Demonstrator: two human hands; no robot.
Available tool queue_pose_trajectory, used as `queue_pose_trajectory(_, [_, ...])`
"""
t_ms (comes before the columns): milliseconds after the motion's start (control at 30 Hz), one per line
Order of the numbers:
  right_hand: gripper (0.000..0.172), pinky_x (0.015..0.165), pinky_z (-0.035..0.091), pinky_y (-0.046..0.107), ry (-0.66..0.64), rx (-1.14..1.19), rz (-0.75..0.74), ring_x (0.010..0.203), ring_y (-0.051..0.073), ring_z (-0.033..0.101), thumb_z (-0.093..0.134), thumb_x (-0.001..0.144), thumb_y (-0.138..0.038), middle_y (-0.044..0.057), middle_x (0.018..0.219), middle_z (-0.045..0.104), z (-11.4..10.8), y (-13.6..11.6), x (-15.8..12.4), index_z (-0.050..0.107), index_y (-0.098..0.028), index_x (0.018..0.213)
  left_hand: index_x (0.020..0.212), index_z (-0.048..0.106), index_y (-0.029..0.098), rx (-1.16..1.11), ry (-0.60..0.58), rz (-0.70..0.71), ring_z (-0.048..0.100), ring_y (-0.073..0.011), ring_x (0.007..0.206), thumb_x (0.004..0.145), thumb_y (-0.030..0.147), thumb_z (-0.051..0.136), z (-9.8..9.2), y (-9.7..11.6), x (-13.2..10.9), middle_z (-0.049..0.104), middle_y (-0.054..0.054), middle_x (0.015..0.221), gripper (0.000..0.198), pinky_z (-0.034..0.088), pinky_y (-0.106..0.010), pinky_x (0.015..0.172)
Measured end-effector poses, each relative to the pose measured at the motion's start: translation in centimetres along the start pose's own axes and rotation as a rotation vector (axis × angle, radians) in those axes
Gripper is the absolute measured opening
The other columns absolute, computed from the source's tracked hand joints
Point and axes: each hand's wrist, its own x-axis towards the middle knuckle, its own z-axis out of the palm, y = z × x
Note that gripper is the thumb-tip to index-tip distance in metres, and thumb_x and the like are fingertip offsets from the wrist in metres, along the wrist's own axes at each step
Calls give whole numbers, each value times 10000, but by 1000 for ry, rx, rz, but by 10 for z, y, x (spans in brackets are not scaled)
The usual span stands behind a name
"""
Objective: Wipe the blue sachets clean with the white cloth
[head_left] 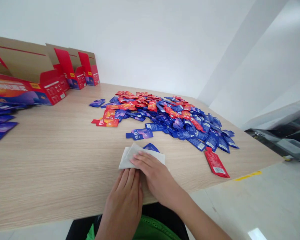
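Observation:
My right hand lies flat on a folded white cloth on the wooden table, and my left hand sits just below it, fingertips at the cloth's near edge. A blue sachet pokes out from under the far side of the cloth. Beyond my hands spreads a large pile of blue and red sachets. A loose blue sachet lies at the pile's near side. A red sachet lies apart at the right.
Open red cardboard display boxes stand in a row at the back left against the wall. Blue sachets lie at the table's left side. A strip of yellow tape marks the table's right edge, with a tiled floor beyond.

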Motion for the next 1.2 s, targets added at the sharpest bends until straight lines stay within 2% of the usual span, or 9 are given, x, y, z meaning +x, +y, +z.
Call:
queue_pose_trajectory(133, [770,1295,341,493,14,-48,40,1539,196,423,401,839,66,67,1609,541,0,22,-2,544,-216,1542,1215,709,-6,7,-7,10,690,-351,1251,889,73,429,-1,-1,0,699,-238,1351,436,607,-458,1026])
queue_pose_trajectory(333, [691,1231,416,597,183,-121,248,1449,271,552,417,901,28,125,1525,617,-36,86,-32,584,-231,1520,1280,666,-39,-14,-8,-12,654,-358,1301,916,94,444,0,3,1,654,-256,1404,447,595,-454,1049])
queue_pose_trajectory(433, [625,1231,419,588,218,-119,261,1456,268,543,391,965,-20,125,1541,602,-39,72,-33,580,-234,1521,1296,657,-39,-20,-7,-39,650,-356,1305,918,101,448,0,5,1,647,-251,1414,455,598,-452,1045])
queue_pose_trajectory(533, [623,1269,387,516,217,-29,163,1515,213,464,381,1001,-40,60,1593,557,-24,33,-22,536,-286,1552,1295,667,-14,-30,-12,-38,658,-348,1298,914,91,429,-1,4,1,664,-231,1406,462,595,-457,1048])
queue_pose_trajectory(633, [705,1291,359,473,42,10,21,1539,189,423,383,922,33,54,1599,553,-7,4,-10,531,-240,1555,1224,716,31,-50,-2,-30,699,-329,1240,919,81,399,-2,2,-1,722,-196,1333,442,595,-451,1045])
queue_pose_trajectory(767, [776,1283,366,510,40,-45,54,1534,200,431,375,850,76,71,1600,549,-7,26,-12,540,-225,1546,1248,697,9,-34,-10,-36,681,-335,1268,926,97,416,-2,0,0,698,-213,1367,437,599,-445,1040])
queue_pose_trajectory(967, [646,1231,423,581,186,-159,288,1445,264,557,406,922,5,119,1517,627,-39,85,-38,613,-227,1488,1323,647,2,-67,-8,-80,633,-317,1340,939,120,432,3,5,-1,653,-206,1440,456,553,-434,1103])
queue_pose_trajectory(1133, [600,1263,397,526,245,-19,200,1497,214,490,383,1022,-66,57,1580,571,-26,42,-24,532,-306,1551,1357,624,0,-78,-1,-64,612,-333,1363,935,134,429,6,5,-4,628,-220,1468,484,533,-457,1120])
queue_pose_trajectory(1200, [659,1277,383,497,136,18,83,1525,196,448,383,984,-18,40,1591,561,-12,19,-13,514,-299,1566,1320,652,5,-85,3,-48,640,-343,1326,930,121,425,6,3,-4,663,-223,1421,465,539,-473,1109])
